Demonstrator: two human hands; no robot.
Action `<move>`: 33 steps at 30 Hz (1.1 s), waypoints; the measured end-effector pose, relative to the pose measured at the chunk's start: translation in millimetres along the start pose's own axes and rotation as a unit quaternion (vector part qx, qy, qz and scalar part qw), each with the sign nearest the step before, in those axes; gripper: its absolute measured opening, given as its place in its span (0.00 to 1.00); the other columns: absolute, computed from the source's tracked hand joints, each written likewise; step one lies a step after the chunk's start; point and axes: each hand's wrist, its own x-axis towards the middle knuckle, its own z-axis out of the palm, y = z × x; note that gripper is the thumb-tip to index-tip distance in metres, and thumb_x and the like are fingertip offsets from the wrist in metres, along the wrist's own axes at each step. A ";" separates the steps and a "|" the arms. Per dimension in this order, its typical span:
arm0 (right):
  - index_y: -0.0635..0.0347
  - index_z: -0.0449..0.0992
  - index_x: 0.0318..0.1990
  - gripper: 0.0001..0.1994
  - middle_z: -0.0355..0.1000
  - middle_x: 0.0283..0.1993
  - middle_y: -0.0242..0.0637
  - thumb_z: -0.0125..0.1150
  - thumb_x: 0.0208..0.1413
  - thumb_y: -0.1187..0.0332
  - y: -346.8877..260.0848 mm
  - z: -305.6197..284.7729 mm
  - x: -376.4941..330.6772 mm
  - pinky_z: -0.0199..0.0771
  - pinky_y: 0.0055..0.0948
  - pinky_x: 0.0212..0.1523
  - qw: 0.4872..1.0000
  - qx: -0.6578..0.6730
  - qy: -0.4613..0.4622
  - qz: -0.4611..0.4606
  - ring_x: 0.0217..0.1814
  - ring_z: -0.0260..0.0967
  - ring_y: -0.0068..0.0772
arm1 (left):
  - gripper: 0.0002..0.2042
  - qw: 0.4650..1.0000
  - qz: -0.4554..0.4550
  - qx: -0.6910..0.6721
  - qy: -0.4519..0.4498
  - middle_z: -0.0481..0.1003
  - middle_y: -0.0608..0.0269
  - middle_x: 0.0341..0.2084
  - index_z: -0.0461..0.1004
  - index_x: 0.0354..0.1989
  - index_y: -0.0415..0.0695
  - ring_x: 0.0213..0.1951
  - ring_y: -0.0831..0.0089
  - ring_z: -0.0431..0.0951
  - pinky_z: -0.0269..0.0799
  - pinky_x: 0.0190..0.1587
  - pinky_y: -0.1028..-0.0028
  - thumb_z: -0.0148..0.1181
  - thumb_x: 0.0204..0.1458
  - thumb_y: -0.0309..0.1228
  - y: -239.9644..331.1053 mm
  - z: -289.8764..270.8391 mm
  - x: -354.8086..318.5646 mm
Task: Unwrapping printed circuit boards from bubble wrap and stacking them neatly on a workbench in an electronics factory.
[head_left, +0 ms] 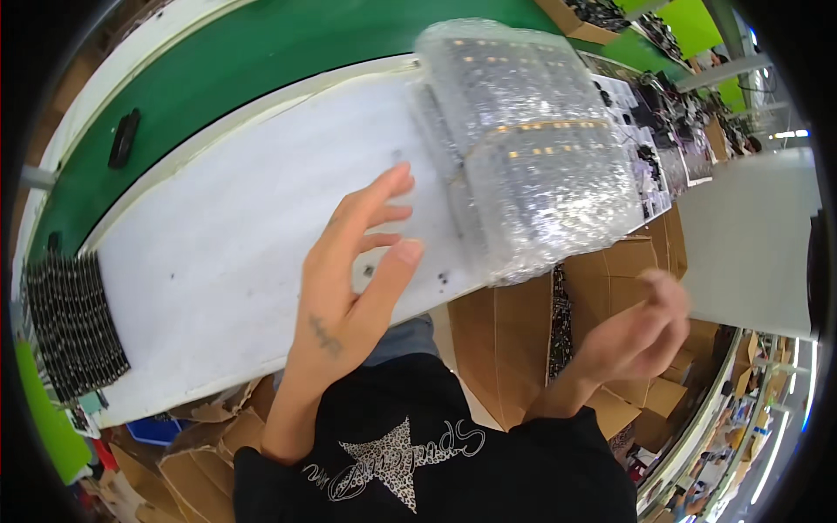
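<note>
My left hand (349, 270) is over the white tabletop (227, 209), its fingers apart and nothing in it. To the right of it lies a large bundle in bubble wrap (540, 148), with dark rows and small yellowish squares showing through the clear film. My right hand (641, 331) is raised off to the right, above open cardboard boxes and away from the bundle. Its fingers are curled and blurred by motion, and no object shows in them. At the far left end of the table stands a stack of dark slotted strips (74, 322).
A green surface (288, 52) runs along the table's far side, with a small black object (124, 138) on it. Trays of small dark parts (649, 166) stand beyond the bundle. Cardboard boxes (506, 349) crowd the right below the table edge; a blue bin (157, 431) sits lower left.
</note>
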 end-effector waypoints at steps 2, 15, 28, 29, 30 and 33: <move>0.70 0.70 0.48 0.15 0.72 0.47 0.48 0.41 0.66 0.67 31.2 -11.4 11.7 0.69 0.33 0.49 0.991 -0.062 0.027 0.119 0.48 0.70 0.39 | 0.33 0.994 -0.090 -0.062 -0.015 0.54 0.47 0.64 0.50 0.68 0.39 0.63 0.54 0.60 0.62 0.59 0.62 0.58 0.56 0.33 -8.4 20.7 10.3; 0.69 0.59 0.62 0.28 0.64 0.59 0.46 0.48 0.62 0.57 99.4 31.1 -15.4 0.56 0.35 0.63 0.848 0.317 -0.051 0.422 0.61 0.61 0.38 | 0.44 1.000 -0.017 -0.001 0.001 0.39 0.25 0.65 0.39 0.68 0.30 0.68 0.35 0.36 0.36 0.68 0.55 0.57 0.55 0.46 -39.5 82.3 22.1; 0.63 0.59 0.64 0.33 0.61 0.64 0.50 0.40 0.58 0.47 93.8 31.6 0.0 0.65 0.49 0.61 0.781 0.282 -0.011 0.557 0.63 0.62 0.49 | 0.45 0.984 0.136 0.112 -0.014 0.41 0.31 0.67 0.48 0.68 0.38 0.67 0.34 0.40 0.43 0.67 0.50 0.67 0.45 0.43 -47.1 77.5 -1.0; 0.63 0.58 0.65 0.34 0.59 0.65 0.50 0.40 0.58 0.46 95.1 31.6 -2.6 0.63 0.49 0.62 0.807 0.258 -0.022 0.531 0.64 0.60 0.50 | 0.44 0.985 0.140 0.102 -0.018 0.41 0.32 0.67 0.48 0.68 0.38 0.68 0.34 0.40 0.43 0.67 0.51 0.66 0.46 0.42 -49.9 75.7 -1.2; 0.63 0.57 0.66 0.35 0.58 0.66 0.50 0.39 0.59 0.46 96.3 30.4 -3.7 0.62 0.50 0.63 0.790 0.272 -0.016 0.550 0.65 0.59 0.51 | 0.43 0.980 0.167 0.109 0.005 0.42 0.32 0.67 0.48 0.68 0.39 0.68 0.35 0.40 0.43 0.68 0.51 0.65 0.47 0.42 -52.6 73.4 -0.9; 0.62 0.55 0.66 0.34 0.55 0.67 0.49 0.37 0.59 0.46 93.2 33.1 -9.3 0.60 0.50 0.65 0.794 0.292 -0.021 0.533 0.68 0.55 0.51 | 0.42 0.987 0.127 0.092 -0.015 0.42 0.34 0.67 0.47 0.69 0.39 0.68 0.35 0.40 0.44 0.68 0.51 0.64 0.49 0.40 -53.1 71.3 -2.9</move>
